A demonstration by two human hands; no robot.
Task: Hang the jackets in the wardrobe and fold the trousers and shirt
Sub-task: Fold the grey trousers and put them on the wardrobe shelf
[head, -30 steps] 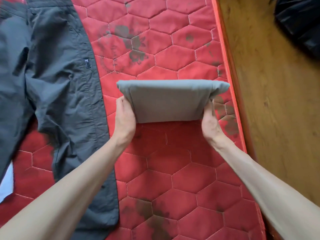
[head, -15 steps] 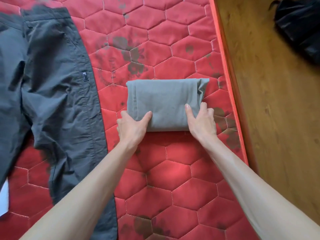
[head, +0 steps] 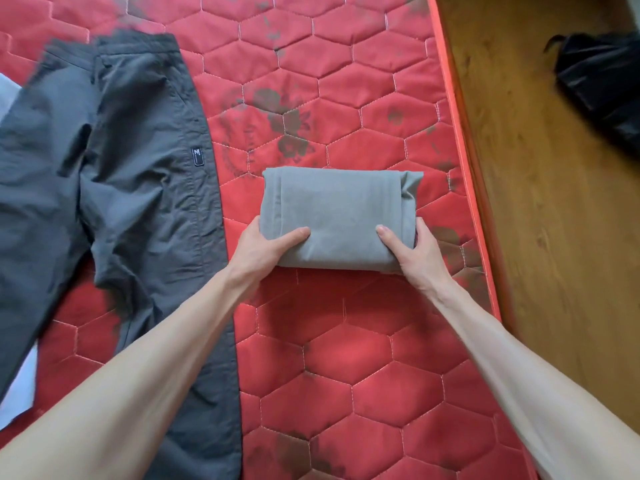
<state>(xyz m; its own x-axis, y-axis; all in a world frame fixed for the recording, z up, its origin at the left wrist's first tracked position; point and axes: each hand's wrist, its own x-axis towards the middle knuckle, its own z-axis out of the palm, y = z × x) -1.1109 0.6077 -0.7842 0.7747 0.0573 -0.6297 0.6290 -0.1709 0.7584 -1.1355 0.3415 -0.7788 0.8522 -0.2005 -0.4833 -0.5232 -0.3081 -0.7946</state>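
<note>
A light grey folded garment (head: 337, 209) lies as a compact rectangle on the red quilted mattress (head: 363, 358). My left hand (head: 265, 247) grips its near left corner, thumb on top and fingers tucked beneath. My right hand (head: 415, 252) grips the near right corner the same way. Dark grey trousers (head: 114, 188) lie spread flat on the left of the mattress, waistband at the far end, a small label on the side seam.
The mattress's orange edge (head: 464, 161) runs along the right, with wooden floor (head: 554, 237) beyond it. A black bag (head: 602, 84) lies on the floor at upper right. Something white (head: 20, 386) shows under the trousers at the left edge.
The grey bundle was held up off the mattress a second ago; it now lies flat. Both hands shifted from its sides to its near corners, thumbs on top.
</note>
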